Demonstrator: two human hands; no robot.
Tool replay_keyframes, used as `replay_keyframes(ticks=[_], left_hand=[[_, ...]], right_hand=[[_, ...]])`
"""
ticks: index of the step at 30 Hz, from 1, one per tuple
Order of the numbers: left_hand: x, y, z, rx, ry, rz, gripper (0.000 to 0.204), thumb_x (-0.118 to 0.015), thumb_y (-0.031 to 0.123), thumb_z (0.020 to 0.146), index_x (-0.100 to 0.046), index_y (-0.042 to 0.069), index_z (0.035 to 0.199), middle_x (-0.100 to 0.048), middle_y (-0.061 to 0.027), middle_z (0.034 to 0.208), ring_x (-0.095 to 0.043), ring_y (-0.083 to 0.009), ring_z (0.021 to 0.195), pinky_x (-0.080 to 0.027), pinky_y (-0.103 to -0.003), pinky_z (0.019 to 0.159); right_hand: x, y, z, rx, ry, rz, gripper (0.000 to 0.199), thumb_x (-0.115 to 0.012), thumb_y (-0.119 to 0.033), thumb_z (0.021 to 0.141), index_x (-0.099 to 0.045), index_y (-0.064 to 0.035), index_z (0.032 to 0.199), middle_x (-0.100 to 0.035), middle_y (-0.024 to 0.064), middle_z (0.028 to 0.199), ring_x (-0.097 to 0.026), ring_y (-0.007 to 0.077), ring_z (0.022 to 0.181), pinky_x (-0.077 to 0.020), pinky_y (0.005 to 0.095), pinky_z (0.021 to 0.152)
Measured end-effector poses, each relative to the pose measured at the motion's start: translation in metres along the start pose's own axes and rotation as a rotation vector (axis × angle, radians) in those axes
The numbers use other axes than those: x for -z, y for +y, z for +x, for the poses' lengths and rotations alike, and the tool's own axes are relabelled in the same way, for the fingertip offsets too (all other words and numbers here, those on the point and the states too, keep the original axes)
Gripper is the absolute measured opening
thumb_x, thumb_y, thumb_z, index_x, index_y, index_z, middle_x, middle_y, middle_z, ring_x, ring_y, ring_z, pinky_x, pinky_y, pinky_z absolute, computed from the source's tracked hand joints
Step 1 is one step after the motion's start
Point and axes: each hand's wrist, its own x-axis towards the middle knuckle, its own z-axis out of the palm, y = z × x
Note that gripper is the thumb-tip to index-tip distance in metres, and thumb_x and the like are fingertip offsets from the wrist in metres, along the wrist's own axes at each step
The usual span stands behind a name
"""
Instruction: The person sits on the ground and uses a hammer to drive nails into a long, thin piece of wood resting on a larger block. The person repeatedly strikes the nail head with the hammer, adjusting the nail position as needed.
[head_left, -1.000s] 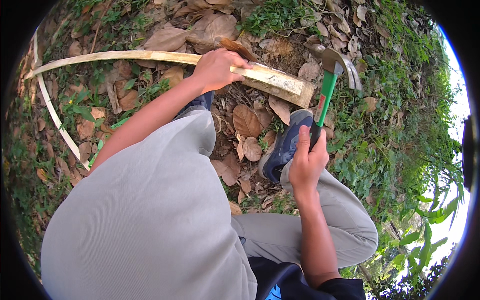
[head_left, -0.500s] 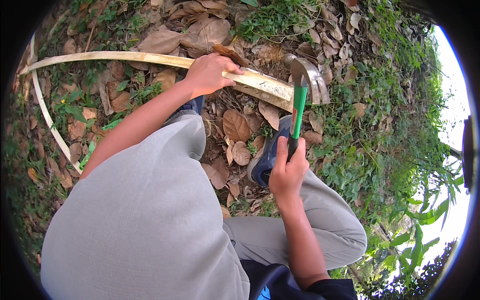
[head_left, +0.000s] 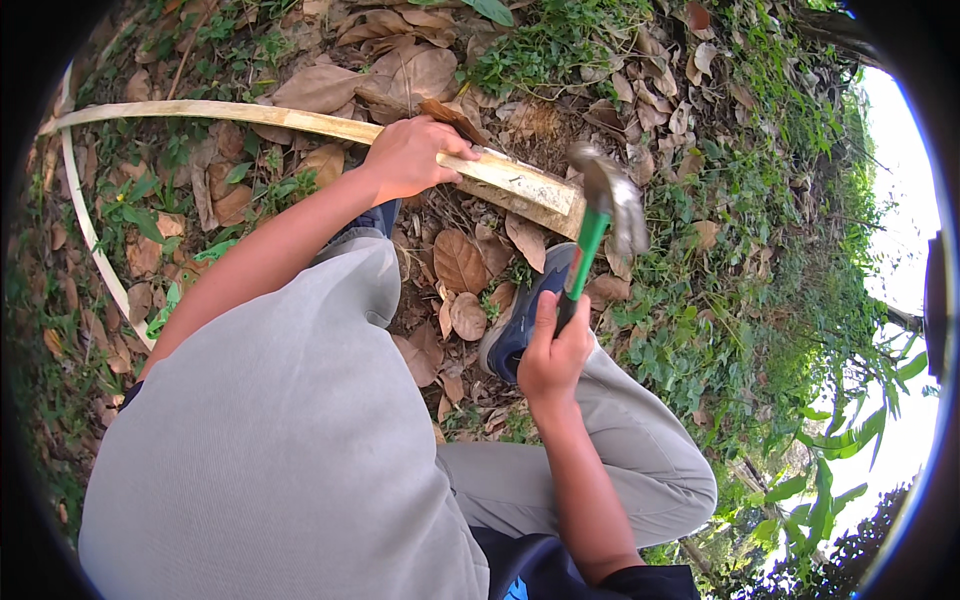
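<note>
My left hand (head_left: 410, 158) is closed over a long pale wooden strip (head_left: 300, 121), pressing it along the top of a thicker, rough wooden piece (head_left: 548, 214). The strip's near end lies on that piece, to the right of my fingers; its other part curves away to the left. In my right hand (head_left: 556, 352) is a claw hammer (head_left: 592, 238) with a green and black handle. Its metal head, slightly blurred, hangs just beyond the right end of the wood. Whether the head touches the wood I cannot tell. No nail can be made out.
Another thin pale strip (head_left: 88, 220) crosses the first at the far left. Dry brown leaves (head_left: 461, 262) and green plants (head_left: 690, 370) cover the ground. My blue shoe (head_left: 522, 322) rests close below the wood's right end, and my grey-trousered legs (head_left: 290, 420) fill the lower part.
The hammer and my right hand have moved slightly left and down in view, and the hammer head is more blurred. My left hand keeps its hold on the strip.
</note>
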Motion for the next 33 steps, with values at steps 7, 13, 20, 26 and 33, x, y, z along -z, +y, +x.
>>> replay_keyframes(ticks=[7,13,20,26,33], left_hand=[[0.0,-0.001,0.0,0.015,-0.018,-0.007,0.034,-0.084,0.026,0.08,-0.081,0.025,0.114,-0.076,0.0047,0.117,-0.066,-0.0231,0.114,-0.052,-0.038,0.1],[0.002,0.003,0.001,0.038,-0.029,-0.017,0.034,-0.084,0.026,0.08,-0.081,0.025,0.113,-0.076,0.0053,0.118,-0.066,-0.0225,0.116,-0.052,-0.038,0.1],[0.001,0.001,0.001,0.035,-0.047,-0.024,0.033,-0.083,0.028,0.081,-0.08,0.025,0.114,-0.076,0.0055,0.119,-0.066,-0.0216,0.116,-0.053,-0.037,0.1],[0.004,0.003,0.001,0.047,-0.058,-0.005,0.034,-0.084,0.028,0.081,-0.08,0.025,0.115,-0.076,0.0051,0.119,-0.066,-0.0219,0.115,-0.053,-0.037,0.099],[0.0,0.0,0.002,0.026,-0.05,-0.029,0.035,-0.085,0.026,0.08,-0.08,0.026,0.115,-0.076,0.0047,0.119,-0.068,-0.0234,0.113,-0.054,-0.038,0.098]], right_hand=[[0.003,-0.009,0.003,-0.065,-0.125,-0.065,0.028,-0.055,-0.029,0.11,-0.059,-0.0022,0.105,-0.064,0.018,0.071,-0.063,0.0367,0.061,-0.0466,0.0462,0.059],[-0.001,-0.001,-0.001,0.054,0.008,-0.003,0.027,-0.055,-0.027,0.11,-0.057,-0.0015,0.103,-0.064,0.0199,0.071,-0.063,0.0401,0.062,-0.0453,0.048,0.058],[-0.001,0.003,0.0,-0.15,-0.073,0.046,0.031,-0.056,-0.029,0.109,-0.057,-0.001,0.098,-0.06,0.0169,0.069,-0.06,0.036,0.062,-0.0444,0.0453,0.06],[0.003,0.002,0.0,-0.021,0.042,0.152,0.026,-0.055,-0.024,0.109,-0.055,0.0,0.101,-0.063,0.0146,0.068,-0.059,0.0345,0.057,-0.0435,0.0458,0.056],[-0.005,-0.004,-0.005,-0.067,-0.125,-0.019,0.026,-0.059,-0.026,0.108,-0.057,-0.0018,0.101,-0.062,0.0192,0.067,-0.063,0.0407,0.061,-0.0461,0.047,0.058]])
